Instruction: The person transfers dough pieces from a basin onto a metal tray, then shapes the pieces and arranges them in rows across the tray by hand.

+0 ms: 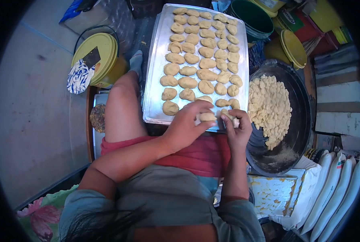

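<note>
A metal baking tray (pixel 155 86) lies in front of my body, with rows of oval dough pieces (pixel 206 74) set out over it. At the tray's near edge, my left hand (pixel 190 121) curls its thumb and fingers round a small dough piece (pixel 207 117). Just to its right, my right hand (pixel 239 130) pinches another lump of dough (pixel 227 114) between thumb and fingers. Part of that lump is hidden by the fingers. Several shaped pieces lie right beyond both hands.
Right of the tray stands a wide black basin (pixel 303 109) with a heap of small dough chunks (pixel 271 107). A yellow lidded bucket (pixel 95 50) is at the left. A dark green bucket (pixel 252 18) and a yellow tub (pixel 291 48) stand at the back right. Long white packages (pixel 335 193) lie lower right.
</note>
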Motion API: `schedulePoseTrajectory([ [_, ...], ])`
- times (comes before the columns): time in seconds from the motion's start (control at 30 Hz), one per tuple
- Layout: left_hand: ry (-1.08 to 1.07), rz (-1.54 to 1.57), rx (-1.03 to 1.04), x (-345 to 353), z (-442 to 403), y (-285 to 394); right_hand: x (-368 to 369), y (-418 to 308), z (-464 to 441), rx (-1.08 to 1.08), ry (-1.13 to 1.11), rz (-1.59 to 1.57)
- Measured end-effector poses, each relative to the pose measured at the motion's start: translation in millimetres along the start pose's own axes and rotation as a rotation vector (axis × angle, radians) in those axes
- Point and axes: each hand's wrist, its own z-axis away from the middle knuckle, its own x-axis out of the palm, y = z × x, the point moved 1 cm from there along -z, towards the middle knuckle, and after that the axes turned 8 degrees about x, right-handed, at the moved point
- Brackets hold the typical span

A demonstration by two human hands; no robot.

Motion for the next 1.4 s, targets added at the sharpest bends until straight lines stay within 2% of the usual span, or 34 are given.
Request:
schedulePoseTrajectory([
  [0.03, -0.05, -0.222, 0.103, 2.7, -7.1, 1.8, -4.8, 5.5, -3.0, -0.061, -0.005, 0.155],
  [0.13, -0.09, -0.259, 0.339, 28.6, -18.9, -11.7, -19.5, 12.2, -2.5, -0.026, 0.133, 0.148],
  [0.17, -0.118, -0.437, 0.427, 34.6, -24.6, -17.4, -25.5, 12.9, -5.3, -0.1, 0.121, 0.221],
  [0.27, -0.21, -0.915, 0.505, 44.7, -30.1, -30.9, -34.0, 17.3, -9.3, -0.207, 0.019, 0.528],
  [0.3, -0.139, -0.891, 0.5, 46.6, -29.5, -29.4, -35.2, 20.9, -6.2, -0.105, -0.002, 0.452],
  [0.43, -0.198, -0.944, 0.545, 39.0, -24.3, -27.3, -40.6, 25.6, -3.3, 0.087, -0.006, 0.231],
  [0.57, -0.22, -0.949, 0.488, 39.9, -28.6, -29.4, -25.1, 34.1, -7.4, -0.026, -0.074, 0.131],
  [0.67, -0.147, -0.95, 0.559, 44.0, -29.7, -30.9, -24.0, 29.1, -16.2, -0.223, -0.014, 0.332],
  [0.73, -0.151, -0.952, 0.565, 44.3, -28.9, -35.4, -22.4, 34.3, -13.2, -0.037, 0.036, 0.137],
  [0.83, -0.2, -0.951, 0.482, 42.3, -25.7, -33.7, -25.6, 30.0, -17.4, -0.103, -0.045, 0.289],
  [0.93, -0.079, -0.923, 0.551, 24.0, -15.9, -8.3, -23.4, 14.7, -17.0, -0.102, 0.014, 0.266],
  [1.0, 0.002, -0.814, 0.533, -9.6, -7.0, 16.4, -13.4, -2.1, -19.0, -0.223, 0.112, 0.247],
  [1.03, 0.036, -0.75, 0.533, -25.1, 1.2, 22.8, -5.0, -8.9, -19.8, -0.221, 0.076, 0.169],
  [1.13, 0.283, -0.749, 0.461, -93.9, 32.9, 20.2, 33.8, -44.4, -12.2, -0.193, -0.056, -0.084],
  [1.2, 0.465, -0.752, 0.347, -146.5, 61.4, 3.6, 68.7, -67.4, -5.6, -0.235, -0.336, -0.053],
  [1.27, 0.675, -0.866, 0.117, -193.7, 102.6, -33.3, 120.5, -123.8, 7.4, -0.473, -0.516, 0.05],
  [1.33, 0.869, -0.84, -0.049, -240.8, 165.8, -116.8, 165.3, -155.1, 29.2, -0.563, -0.748, 0.052],
  [1.4, 1.002, -0.665, -0.409, -266.5, 242.8, -181.9, 210.9, -170.5, 48.2, -0.661, -1.007, 0.006],
])
